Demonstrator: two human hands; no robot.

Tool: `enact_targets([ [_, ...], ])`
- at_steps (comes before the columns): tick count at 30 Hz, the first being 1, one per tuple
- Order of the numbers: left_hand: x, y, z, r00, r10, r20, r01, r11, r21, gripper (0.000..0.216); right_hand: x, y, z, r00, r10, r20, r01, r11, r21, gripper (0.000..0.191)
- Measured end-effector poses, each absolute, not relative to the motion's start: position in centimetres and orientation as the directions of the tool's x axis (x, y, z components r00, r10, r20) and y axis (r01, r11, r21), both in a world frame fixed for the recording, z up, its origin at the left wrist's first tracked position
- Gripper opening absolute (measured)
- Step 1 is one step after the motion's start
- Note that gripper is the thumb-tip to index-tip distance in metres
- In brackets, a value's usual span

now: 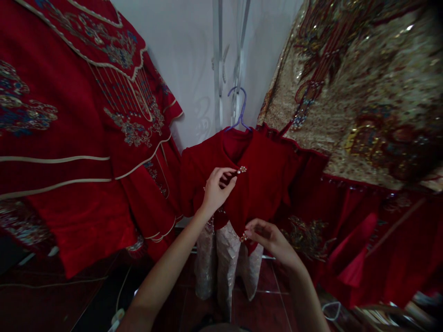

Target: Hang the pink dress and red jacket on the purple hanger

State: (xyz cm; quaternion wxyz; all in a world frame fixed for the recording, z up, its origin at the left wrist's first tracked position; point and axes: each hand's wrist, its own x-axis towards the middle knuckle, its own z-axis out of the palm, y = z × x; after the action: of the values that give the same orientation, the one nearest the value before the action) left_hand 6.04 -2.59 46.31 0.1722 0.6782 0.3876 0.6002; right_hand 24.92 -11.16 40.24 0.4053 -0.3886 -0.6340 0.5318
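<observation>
A short red jacket point(266, 175) hangs in front of me on a purple hanger point(240, 110). My left hand point(217, 188) is at its chest, thumb and fingertips pinched at the edge of a pearl brooch-like ornament point(242, 169). Lower down, my right hand point(272, 237) has its fingers closed at a small beaded ornament point(243, 238) by the jacket's lower front edge. Beaded tassels point(210, 224) dangle under my left wrist, partly covered by the arm. Pale shiny fabric point(226, 258) hangs below the jacket.
Embroidered red garments point(104, 120) with cream piping hang at the left. At the right hang a gold sequined garment point(346, 92) and dark red clothing point(346, 230). Metal rails point(217, 60) stand against the pale wall point(173, 41). The floor point(273, 309) is dark red tile.
</observation>
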Motion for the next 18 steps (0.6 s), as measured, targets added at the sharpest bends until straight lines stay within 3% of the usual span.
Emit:
enact_targets([
  [3,6.3,-2.2,47.9,0.133,0.617,0.776,0.602,-0.672,0.431,0.027,25.8,-11.8,40.4,-0.406,0.911,0.076,0.033,0.098,-0.995,0.022],
  [6,6.0,-1.6,49.0,0.254,0.554,0.793,0.673,-0.690,0.266,0.024,26.3,-12.0,40.2,-0.409,0.909,0.073,0.004,0.081,-0.997,0.020],
  [13,4.1,-0.4,51.1,0.476,0.485,0.734,0.609,-0.784,0.123,0.015,26.9,-11.5,40.9,-0.411,0.907,0.091,0.000,0.100,-0.995,0.019],
  [18,4.6,-0.5,51.5,0.549,0.448,0.706,0.596,-0.802,0.045,0.013,27.4,-11.4,42.0,-0.515,0.855,0.058,0.090,0.121,-0.988,0.020],
])
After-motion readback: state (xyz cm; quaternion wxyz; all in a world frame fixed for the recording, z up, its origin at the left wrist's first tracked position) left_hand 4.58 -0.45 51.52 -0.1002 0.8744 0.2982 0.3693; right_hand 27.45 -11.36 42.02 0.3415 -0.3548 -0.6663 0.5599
